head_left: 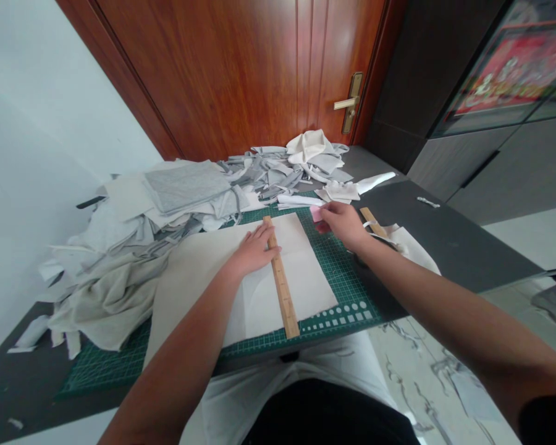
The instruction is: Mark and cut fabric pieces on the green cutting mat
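Note:
My left hand lies with its fingers spread on the upper part of a wooden ruler, pressing it against pale cream fabric. The ruler slants across the cloth toward the front table edge. Between the thumb and fingers of my right hand is a small flat pink piece that looks like tailor's chalk. This hand is raised a little to the right of the fabric. Beneath the cloth is a green cutting mat with a white grid and printed shapes.
Folded grey and cream fabric is piled at the left, with a crumpled cloth in front. Scraps heap up against the wooden door. Right of the mat, on the dark table, lie another wooden strip and light cloth.

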The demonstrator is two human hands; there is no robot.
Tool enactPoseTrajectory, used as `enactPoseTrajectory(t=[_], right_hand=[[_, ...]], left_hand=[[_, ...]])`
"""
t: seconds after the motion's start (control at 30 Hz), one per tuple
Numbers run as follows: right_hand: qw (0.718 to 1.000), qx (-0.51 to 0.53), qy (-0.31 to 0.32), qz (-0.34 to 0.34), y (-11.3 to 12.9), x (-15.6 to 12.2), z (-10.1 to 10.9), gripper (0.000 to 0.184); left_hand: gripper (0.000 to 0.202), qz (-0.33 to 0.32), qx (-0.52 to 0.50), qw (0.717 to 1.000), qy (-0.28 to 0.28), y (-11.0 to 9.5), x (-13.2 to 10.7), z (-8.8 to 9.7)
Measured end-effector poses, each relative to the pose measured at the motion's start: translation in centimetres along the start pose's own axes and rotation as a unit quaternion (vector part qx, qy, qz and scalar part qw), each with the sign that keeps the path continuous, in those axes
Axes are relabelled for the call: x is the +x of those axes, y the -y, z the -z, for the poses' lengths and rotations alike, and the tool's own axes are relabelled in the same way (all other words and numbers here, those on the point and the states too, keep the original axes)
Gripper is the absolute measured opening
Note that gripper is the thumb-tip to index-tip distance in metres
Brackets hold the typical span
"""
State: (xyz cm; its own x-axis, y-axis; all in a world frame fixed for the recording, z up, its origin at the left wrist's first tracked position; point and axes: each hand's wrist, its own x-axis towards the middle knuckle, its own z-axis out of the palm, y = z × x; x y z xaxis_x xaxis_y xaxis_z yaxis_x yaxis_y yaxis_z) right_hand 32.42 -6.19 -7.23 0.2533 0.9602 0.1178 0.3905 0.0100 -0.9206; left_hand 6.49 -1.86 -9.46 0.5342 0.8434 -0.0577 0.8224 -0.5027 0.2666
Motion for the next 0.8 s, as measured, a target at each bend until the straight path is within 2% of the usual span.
enactPoseTrajectory(t=[0.03, 0.1, 0.17, 0.27, 0.37, 0.5, 0.67, 0.8], right_hand=[[0.993, 0.116, 0.014, -0.033, 0.3, -0.3, -0.6, 0.014], [0.963, 0.254, 0.032, -0.083, 0.8, -0.7, -1.8, 0.018], [0.944, 0.309, 0.039, -0.112, 1.2, -0.7, -2.9, 0.021], [0.938, 0.318, 0.06, -0.123, 1.8, -0.3, -4.2, 0.008], [0.946, 0.298, 0.079, -0.105, 2.3, 0.5, -5.5, 0.002], [0.968, 0.224, 0.091, -0.067, 2.2, 1.9, -7.7, 0.008], [0.994, 0.036, 0.104, -0.002, 1.1, 2.6, -9.4, 0.011], [0.984, -0.107, 0.123, 0.071, 0.7, 1.7, -9.1, 0.017]], left_hand=[[0.074, -0.007, -0.009, 1.0, 0.001, 0.3, 0.0, 0.1], [0.078, -0.019, -0.023, 1.0, 0.001, 0.8, 0.1, 0.3], [0.079, -0.026, -0.022, 0.999, 0.007, 1.2, 0.1, 0.4], [0.08, -0.03, -0.01, 0.999, 0.022, 1.3, 0.0, 0.6], [0.083, -0.028, -0.008, 0.999, 0.032, 1.1, -0.2, 0.7], [0.084, -0.021, -0.009, 0.999, 0.042, 1.0, -0.3, 0.7], [0.085, -0.023, -0.009, 0.999, 0.041, 1.5, -0.1, 0.2], [0.085, -0.026, -0.01, 0.998, 0.051, 1.6, 0.0, 0.2]])
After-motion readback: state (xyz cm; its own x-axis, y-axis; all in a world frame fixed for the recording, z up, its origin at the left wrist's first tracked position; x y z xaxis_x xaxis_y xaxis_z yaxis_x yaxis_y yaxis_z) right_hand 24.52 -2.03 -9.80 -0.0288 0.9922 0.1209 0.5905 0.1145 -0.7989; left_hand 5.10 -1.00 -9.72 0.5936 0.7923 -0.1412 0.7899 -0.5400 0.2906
